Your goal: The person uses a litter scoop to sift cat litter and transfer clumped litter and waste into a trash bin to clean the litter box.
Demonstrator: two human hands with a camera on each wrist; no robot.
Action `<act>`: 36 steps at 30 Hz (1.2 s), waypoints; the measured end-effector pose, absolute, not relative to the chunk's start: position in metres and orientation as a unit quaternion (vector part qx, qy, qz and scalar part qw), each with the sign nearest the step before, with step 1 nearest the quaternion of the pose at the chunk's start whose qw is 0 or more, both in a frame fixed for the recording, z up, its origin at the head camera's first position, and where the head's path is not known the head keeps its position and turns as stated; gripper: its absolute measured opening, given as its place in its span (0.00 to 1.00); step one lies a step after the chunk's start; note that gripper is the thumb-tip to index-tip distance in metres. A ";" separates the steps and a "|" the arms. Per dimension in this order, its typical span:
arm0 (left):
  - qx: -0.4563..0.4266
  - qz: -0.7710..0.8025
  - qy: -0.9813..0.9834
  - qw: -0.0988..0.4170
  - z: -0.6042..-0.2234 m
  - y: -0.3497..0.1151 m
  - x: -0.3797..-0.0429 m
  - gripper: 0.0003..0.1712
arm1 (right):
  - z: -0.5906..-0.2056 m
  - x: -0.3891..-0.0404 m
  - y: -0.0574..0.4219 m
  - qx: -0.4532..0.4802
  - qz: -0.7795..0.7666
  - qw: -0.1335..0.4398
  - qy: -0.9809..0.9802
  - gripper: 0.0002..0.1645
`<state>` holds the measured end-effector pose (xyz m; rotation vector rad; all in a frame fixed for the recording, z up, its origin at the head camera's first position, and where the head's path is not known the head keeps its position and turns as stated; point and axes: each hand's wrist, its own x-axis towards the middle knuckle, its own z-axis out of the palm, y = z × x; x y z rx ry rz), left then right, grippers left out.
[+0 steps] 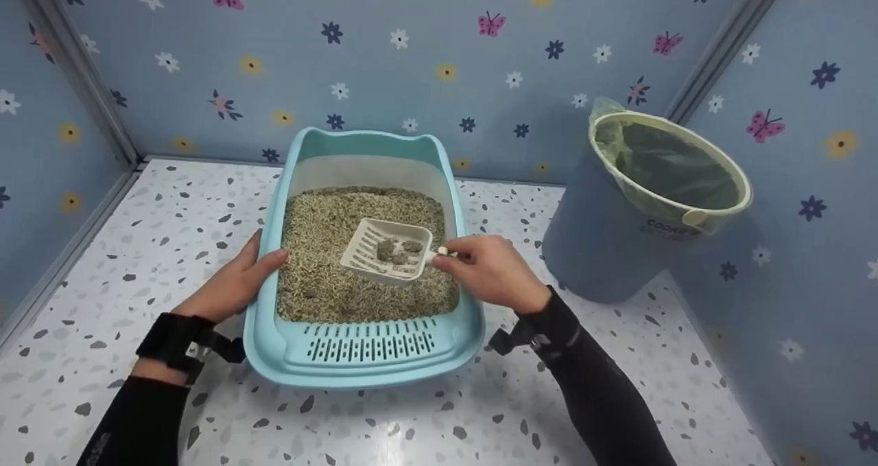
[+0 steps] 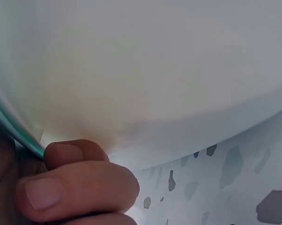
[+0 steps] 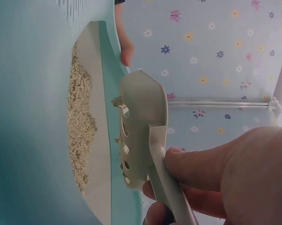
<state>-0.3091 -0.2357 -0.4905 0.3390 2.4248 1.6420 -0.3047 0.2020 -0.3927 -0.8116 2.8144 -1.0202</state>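
A litter box [image 1: 363,373] with a light blue rim and pale inner walls stands on the floor, filled with tan pellet litter [image 1: 322,246]. On its left side my left hand [image 1: 240,277] grips the rim, thumb over the top; curled fingers [image 2: 85,187] show beneath the rim in the left wrist view. My right hand [image 1: 494,270] pinches the handle of a cream slotted litter scoop [image 1: 357,257] between thumb and fingers. The scoop is held above the litter, with a few dark clumps [image 1: 394,250] lying in it. Bits poke through its slots in the right wrist view.
To the right stands a grey-blue trash bin [image 1: 597,239] with a cream rim, lined with a thin greenish bag [image 1: 617,143]. Flower-patterned wall panels [image 1: 384,61] enclose the back and both sides. The floor [image 1: 329,425] is white with grey speckles.
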 end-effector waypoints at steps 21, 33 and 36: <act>0.113 0.555 0.819 0.090 -0.488 -0.239 -0.310 0.49 | -0.391 -0.305 0.217 -0.244 -0.305 -0.014 0.920 0.13; 0.115 0.566 0.811 0.091 -0.494 -0.236 -0.311 0.48 | -0.365 -0.303 0.232 -0.233 -0.286 -0.010 0.929 0.17; 0.117 0.565 0.812 0.090 -0.494 -0.236 -0.312 0.48 | -0.354 -0.304 0.239 -0.223 -0.281 -0.017 0.933 0.16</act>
